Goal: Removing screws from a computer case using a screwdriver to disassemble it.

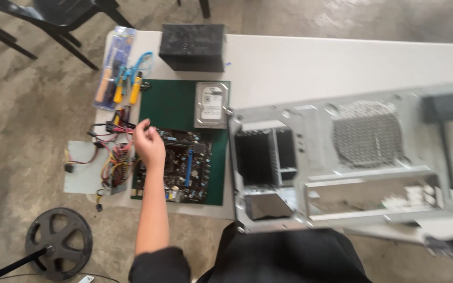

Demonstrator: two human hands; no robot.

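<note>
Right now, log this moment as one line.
left hand: over dark motherboard on green mat | right hand: not in view | open grey metal computer case: on white table

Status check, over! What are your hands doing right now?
Left hand loosely curled over the motherboard, holding nothing visible. Right hand out of view. Computer case beside it; hard drive on green mat.

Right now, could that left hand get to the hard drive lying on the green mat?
Probably yes. The left hand hovers over the motherboard, and the hard drive lies just beyond it on the green mat, uncovered, with nothing standing between them.
</note>
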